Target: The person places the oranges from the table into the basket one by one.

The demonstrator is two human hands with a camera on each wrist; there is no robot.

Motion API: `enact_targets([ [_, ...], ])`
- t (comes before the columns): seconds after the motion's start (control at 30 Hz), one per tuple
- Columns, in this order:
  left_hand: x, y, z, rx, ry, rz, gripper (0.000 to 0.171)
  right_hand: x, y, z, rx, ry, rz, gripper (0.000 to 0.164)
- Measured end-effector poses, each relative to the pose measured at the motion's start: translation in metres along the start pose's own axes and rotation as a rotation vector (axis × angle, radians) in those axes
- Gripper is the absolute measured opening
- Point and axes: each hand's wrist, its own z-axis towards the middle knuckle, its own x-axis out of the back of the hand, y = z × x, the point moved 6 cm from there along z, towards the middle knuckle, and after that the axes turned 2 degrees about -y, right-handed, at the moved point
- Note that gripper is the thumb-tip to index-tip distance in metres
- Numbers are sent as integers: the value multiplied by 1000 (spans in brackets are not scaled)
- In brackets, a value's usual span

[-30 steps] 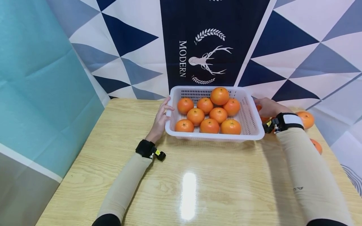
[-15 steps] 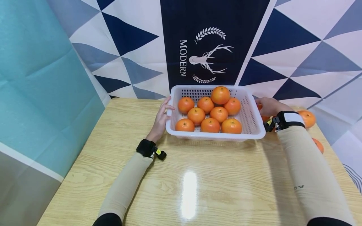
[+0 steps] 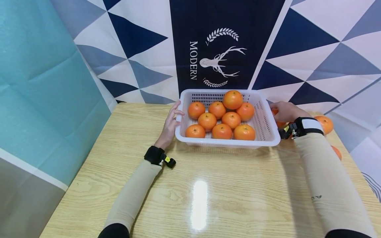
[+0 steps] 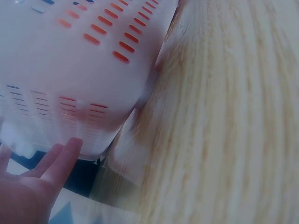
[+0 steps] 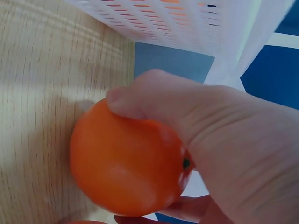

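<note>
A white plastic basket [image 3: 229, 142] with slotted sides stands at the back of the table, holding several oranges [image 3: 221, 131]. My left hand [image 3: 169, 127] rests at its left end. In the left wrist view, the straight fingers [image 4: 70, 154] lie against or close to the outer wall. Beyond the right end, my right hand [image 3: 284, 111] grips an orange [image 5: 128, 158] low by the table. The right wrist view shows the thumb [image 5: 140, 95] across its near side and fingers below; the basket's side hides part of this grip in the head view.
Two more oranges show near the table's right edge, the rear orange [image 3: 325, 124] behind the right wrist and the front orange [image 3: 337, 152] partly hidden by the forearm. A patterned cloth [image 3: 143, 49] hangs directly behind the basket. The wooden table [image 3: 166, 198] extends toward me.
The whole head view shifts slightly. Both hands keep their places at the basket's ends, and the oranges inside have not moved.
</note>
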Motion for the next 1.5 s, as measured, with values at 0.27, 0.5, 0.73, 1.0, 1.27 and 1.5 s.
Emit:
enact_targets([
  [0.27,1,-3,1,4,-1,9,37,3,2,-5,-23,2,22,62],
  [0.5,-11,35,-10,-8,-2,10,35,16,-1,-11,-33,36,12,62],
  [0.73,-31,99,-27,28,13,29,40,42,-12,-25,-31,82,-3,57],
  [1.0,-27,85,-25,-36,6,13,34,75,-29,-42,-43,120,-19,67],
  [1.27,-30,95,-27,15,17,24,39,84,-51,-41,-4,144,-45,62],
  [1.5,-17,59,-18,4,11,50,32,80,-74,-37,5,155,-38,60],
])
